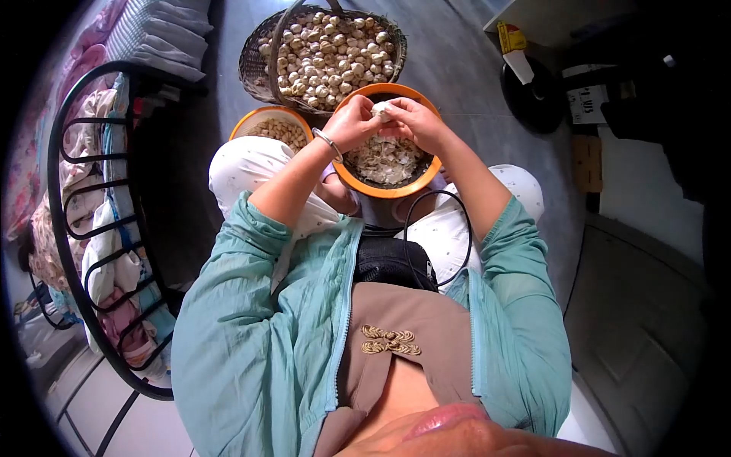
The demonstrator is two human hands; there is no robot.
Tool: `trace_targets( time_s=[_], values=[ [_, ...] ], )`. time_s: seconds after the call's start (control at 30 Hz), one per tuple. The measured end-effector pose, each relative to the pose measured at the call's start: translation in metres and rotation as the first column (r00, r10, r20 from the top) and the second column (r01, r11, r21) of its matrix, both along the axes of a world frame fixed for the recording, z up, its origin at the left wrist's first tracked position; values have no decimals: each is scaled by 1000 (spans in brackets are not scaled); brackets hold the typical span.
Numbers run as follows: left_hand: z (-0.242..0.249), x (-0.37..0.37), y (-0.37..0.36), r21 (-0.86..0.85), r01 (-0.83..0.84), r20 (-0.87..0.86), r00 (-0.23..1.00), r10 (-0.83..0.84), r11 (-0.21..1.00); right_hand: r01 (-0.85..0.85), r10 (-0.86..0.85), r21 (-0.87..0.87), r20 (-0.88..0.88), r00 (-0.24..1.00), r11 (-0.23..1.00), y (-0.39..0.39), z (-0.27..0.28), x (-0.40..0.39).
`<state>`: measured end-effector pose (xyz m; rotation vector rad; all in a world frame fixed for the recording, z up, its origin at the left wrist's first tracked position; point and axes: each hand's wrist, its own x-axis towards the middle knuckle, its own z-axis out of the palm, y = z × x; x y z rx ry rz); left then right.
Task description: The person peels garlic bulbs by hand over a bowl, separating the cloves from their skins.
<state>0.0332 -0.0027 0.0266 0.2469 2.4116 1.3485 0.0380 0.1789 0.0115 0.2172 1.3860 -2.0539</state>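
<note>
My left hand (352, 124), with a bangle at its wrist, pinches a whitish garlic bulb (380, 110) from one side. Fingers of my right hand (417, 124) close on the same bulb from the other side. Both hands are held over an orange-rimmed basin (384, 192). Papery garlic skins (384, 158) lie inside that basin. To its left sits a smaller orange-rimmed bowl (268, 110) with peeled-looking cloves (280, 135) in it. The fingers partly hide the bulb.
Behind the basin stands a wicker basket (251, 72) heaped with garlic bulbs (335, 57). A black metal bed frame (57, 175) with cloth on it is at left. At right a round black base (531, 95) rests on the grey floor (464, 68). A black cable (406, 221) loops over my lap.
</note>
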Motion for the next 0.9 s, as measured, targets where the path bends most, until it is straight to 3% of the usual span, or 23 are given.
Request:
trace_targets(
  time_s=[0.07, 0.13, 0.27, 0.4, 0.53, 0.63, 0.67, 0.9],
  values=[
    [-4, -3, 4, 54, 24, 73, 997, -28, 998, 16, -16, 7, -7, 1000, 1000, 2, -1, -1],
    [-1, -3, 9, -3, 69, -76, 995, -69, 998, 34, -34, 12, -16, 999, 999, 3, 0, -2],
    [4, -4, 13, -32, 1, -340, 940, -12, 999, 61, -60, 39, -43, 997, 997, 4, -3, -3],
    [6, -6, 8, -101, 90, -399, 908, -123, 991, 55, -48, 104, -72, 996, 993, 3, -4, -1],
    [8, -4, 10, -170, 75, -368, 920, -134, 983, 54, -39, 160, -94, 995, 986, 1, -4, 3],
    [12, -8, 10, -330, 102, -253, 948, -192, 939, 79, -42, 228, -162, 986, 970, -3, -1, 1],
    [7, -6, 9, -323, 64, -332, 927, -176, 944, 72, -29, 253, -169, 985, 965, -3, 4, 1],
    [20, -4, 5, -416, 144, -114, 971, -208, 898, 43, 40, 273, -291, 956, 961, -5, -6, -2]
  ],
)
